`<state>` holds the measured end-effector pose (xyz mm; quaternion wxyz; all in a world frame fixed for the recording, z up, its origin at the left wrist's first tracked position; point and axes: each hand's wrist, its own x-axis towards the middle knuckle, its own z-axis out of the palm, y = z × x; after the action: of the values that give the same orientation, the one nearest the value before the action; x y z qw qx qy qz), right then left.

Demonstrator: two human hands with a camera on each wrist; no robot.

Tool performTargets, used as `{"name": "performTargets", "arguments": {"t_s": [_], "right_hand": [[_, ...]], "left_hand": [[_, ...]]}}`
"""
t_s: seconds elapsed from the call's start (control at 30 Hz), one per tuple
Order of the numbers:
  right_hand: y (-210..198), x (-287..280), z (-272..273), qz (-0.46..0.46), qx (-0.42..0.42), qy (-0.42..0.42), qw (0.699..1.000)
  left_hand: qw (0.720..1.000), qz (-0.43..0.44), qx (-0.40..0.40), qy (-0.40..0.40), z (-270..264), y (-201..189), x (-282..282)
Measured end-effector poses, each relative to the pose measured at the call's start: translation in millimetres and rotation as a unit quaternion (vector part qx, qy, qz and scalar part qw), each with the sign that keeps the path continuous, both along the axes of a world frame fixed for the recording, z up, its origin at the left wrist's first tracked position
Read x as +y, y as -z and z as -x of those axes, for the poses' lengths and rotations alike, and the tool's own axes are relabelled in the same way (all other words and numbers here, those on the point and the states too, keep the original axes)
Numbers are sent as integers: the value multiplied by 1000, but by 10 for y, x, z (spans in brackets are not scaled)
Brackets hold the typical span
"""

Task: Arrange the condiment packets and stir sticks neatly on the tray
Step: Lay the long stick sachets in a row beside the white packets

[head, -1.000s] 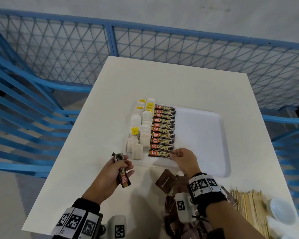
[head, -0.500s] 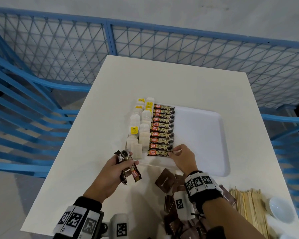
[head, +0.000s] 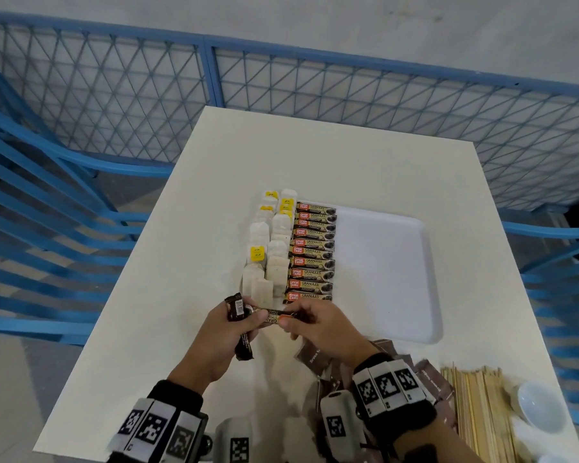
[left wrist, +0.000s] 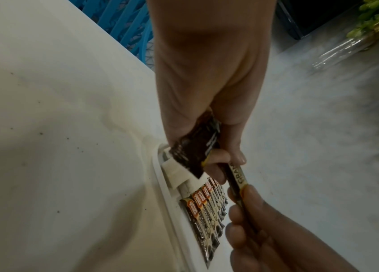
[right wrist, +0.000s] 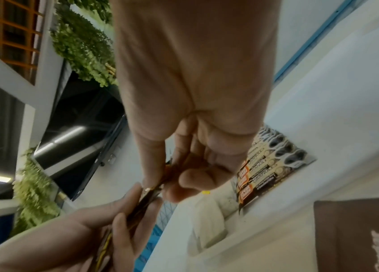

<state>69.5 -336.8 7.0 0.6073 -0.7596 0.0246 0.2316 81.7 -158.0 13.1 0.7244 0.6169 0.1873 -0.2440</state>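
Observation:
My left hand (head: 248, 320) grips a small bunch of dark coffee sticks (head: 236, 309) just in front of the white tray (head: 388, 262). My right hand (head: 288, 321) pinches the end of one coffee stick (head: 270, 317) that lies across the bunch; in the left wrist view this stick (left wrist: 237, 181) reads "GRAN". On the tray's left part lie a column of coffee sticks (head: 313, 252) and two columns of tea bags (head: 268, 252). The tray's right part is bare. The right wrist view shows the pinched stick (right wrist: 151, 189) edge-on, blurred.
Brown sugar packets (head: 315, 357) lie heaped on the table under my right wrist. A bundle of wooden stir sticks (head: 478, 416) and a small white bowl (head: 538, 406) sit at the near right corner. Blue mesh fencing (head: 281, 95) surrounds the table.
My right hand left the nearest coffee stick on the tray and came back to my left hand, where it now pinches one stick. My left hand turned its bunch and moved slightly right.

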Motion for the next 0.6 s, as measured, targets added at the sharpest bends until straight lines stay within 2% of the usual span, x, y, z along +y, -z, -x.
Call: {"name": "performTargets", "arguments": {"t_s": [0.1, 0.2, 0.3, 0.4, 0.5, 0.6], "right_hand": [[-1, -20, -12, -21, -1, 55, 998], [-14, -25, -35, -55, 0, 84, 995], [-21, 15, -33, -99, 11, 70, 993], [-42, 45, -17, -180, 52, 94, 978], [-115, 25, 1, -199, 86, 94, 972], [-147, 16, 41, -120, 69, -7, 990]], "left_hand": [[998, -41, -6, 43, -5, -23, 17], [987, -97, -18, 126, -8, -76, 14], [972, -98, -22, 212, -14, -151, 5], [954, -88, -13, 288, -2, -216, 9], [963, -123, -32, 237, 11, -213, 5], [977, -137, -53, 153, -17, -187, -5]]}}
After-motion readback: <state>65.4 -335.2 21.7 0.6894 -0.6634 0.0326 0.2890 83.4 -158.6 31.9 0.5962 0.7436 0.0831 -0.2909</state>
